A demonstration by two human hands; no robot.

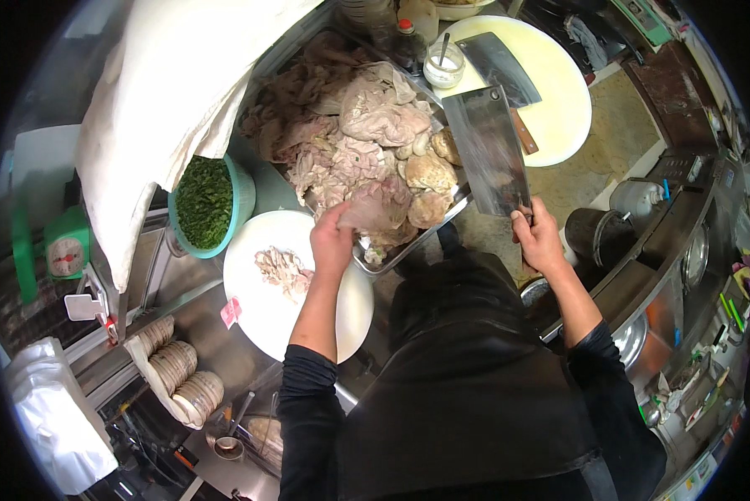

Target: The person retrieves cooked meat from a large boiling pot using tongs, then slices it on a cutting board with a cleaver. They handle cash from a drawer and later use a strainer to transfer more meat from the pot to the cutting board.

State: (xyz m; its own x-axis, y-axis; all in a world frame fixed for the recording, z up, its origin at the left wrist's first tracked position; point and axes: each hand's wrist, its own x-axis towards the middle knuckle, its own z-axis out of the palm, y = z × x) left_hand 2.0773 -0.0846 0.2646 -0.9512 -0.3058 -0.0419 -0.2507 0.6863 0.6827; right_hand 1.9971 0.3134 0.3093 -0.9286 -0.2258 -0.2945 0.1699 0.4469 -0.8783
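My right hand (541, 237) grips a broad cleaver (484, 147), its wide blade pointing away from me, to the right of a metal tray (409, 246). My left hand (332, 241) is at the tray's near edge, its fingers closed on a thin, pinkish-brown piece of cooked meat (378, 203). Pale, folded pieces of cooked meat or offal (384, 106) are heaped in the tray, with browner rounded chunks (429, 170) along its right side. Beneath my left forearm lies a round white cutting board (300, 232), bearing a small pile of sliced meat (281, 269).
A teal tub (242, 188) of chopped greens (204, 203) stands left of the tray. Another cleaver (500, 66) rests on a second round board (563, 94), beside a glass jar (444, 74). Stacked bowls (173, 363), a green scale (67, 250) and a hanging white cloth (181, 75) are leftward.
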